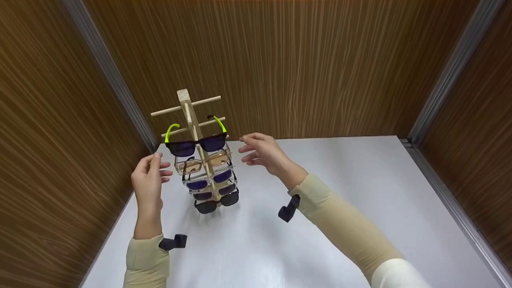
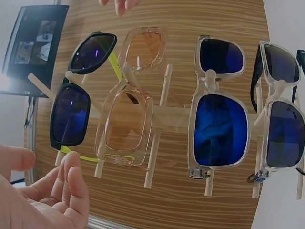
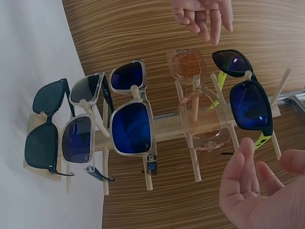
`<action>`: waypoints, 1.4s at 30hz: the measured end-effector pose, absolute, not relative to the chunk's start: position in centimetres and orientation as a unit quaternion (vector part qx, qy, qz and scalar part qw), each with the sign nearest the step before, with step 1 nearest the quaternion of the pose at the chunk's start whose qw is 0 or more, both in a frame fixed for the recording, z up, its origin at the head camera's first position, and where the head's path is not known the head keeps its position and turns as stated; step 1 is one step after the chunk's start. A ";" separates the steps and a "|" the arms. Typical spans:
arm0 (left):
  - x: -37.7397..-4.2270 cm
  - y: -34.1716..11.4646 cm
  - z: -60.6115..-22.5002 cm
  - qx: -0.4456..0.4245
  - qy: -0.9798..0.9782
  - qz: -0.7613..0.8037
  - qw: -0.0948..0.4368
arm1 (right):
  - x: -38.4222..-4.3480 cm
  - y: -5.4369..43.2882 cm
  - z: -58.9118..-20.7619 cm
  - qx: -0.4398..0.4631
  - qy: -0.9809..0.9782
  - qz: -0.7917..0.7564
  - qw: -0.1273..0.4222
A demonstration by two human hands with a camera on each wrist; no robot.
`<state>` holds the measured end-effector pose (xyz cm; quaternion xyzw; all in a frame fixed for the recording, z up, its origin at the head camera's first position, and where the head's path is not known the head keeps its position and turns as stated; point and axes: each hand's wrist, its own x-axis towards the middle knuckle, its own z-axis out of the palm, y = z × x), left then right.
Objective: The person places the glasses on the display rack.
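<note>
A wooden glasses stand (image 1: 183, 95) rises on the left of the white table, with several pairs of glasses one above another. Highest hang black sunglasses (image 1: 214, 143) with bright yellow-green temples. My left hand (image 1: 148, 176) is at their left, fingers loosely bent and holding nothing. On the other side my right hand (image 1: 266, 154) hovers with relaxed, parted fingers, also holding nothing. In the right wrist view its fingertips (image 3: 246, 145) appear close to the yellow-green temple (image 3: 263, 140). Just below sit clear-framed glasses with orange lenses (image 2: 125, 121).
Lower on the stand are clear-framed sunglasses with blue lenses (image 3: 131, 126), another clear pair (image 3: 78, 138) and dark sunglasses (image 3: 42, 145). Bare pegs (image 1: 166, 111) stick out at the top. Wood-grain panels (image 1: 300, 72) enclose the white table (image 1: 340, 172). A screen (image 2: 35, 50) shows in the left wrist view.
</note>
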<state>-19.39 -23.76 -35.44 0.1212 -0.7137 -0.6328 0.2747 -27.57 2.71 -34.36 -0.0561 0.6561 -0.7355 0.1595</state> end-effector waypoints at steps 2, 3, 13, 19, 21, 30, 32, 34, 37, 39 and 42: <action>-19.1 -23.5 -35.6 0.115 -0.710 -0.634 0.283 | -27.2 3.4 -34.7 -0.060 0.651 -0.739 0.162; -18.9 -23.4 -35.7 0.111 -0.708 -0.636 0.287 | -27.0 3.7 -34.9 -0.064 0.649 -0.740 0.162; -17.4 -22.3 -36.9 0.086 -0.703 -0.643 0.290 | -25.1 6.5 -36.0 -0.085 0.637 -0.748 0.164; -16.7 -21.4 -37.6 0.077 -0.697 -0.658 0.274 | -24.1 7.5 -36.3 -0.089 0.623 -0.759 0.165; -16.5 -21.0 -37.8 0.077 -0.696 -0.663 0.265 | -23.8 7.9 -36.5 -0.091 0.619 -0.762 0.167; -16.1 -19.1 -39.0 0.054 -0.705 -0.668 0.232 | -22.5 9.7 -37.4 -0.103 0.597 -0.777 0.170; -16.1 -18.7 -39.3 0.044 -0.706 -0.669 0.226 | -22.3 10.0 -37.8 -0.104 0.597 -0.777 0.170; -16.1 -18.4 -39.5 0.036 -0.706 -0.672 0.220 | -22.1 10.3 -38.3 -0.104 0.597 -0.777 0.172; -16.1 -17.8 -40.0 0.025 -0.702 -0.680 0.210 | -21.8 10.6 -39.2 -0.102 0.596 -0.777 0.176; -16.2 -17.3 -40.3 0.018 -0.696 -0.689 0.201 | -21.7 10.7 -39.7 -0.098 0.595 -0.778 0.177; -16.3 -16.7 -40.8 0.010 -0.691 -0.699 0.182 | -21.4 11.0 -40.4 -0.090 0.594 -0.780 0.175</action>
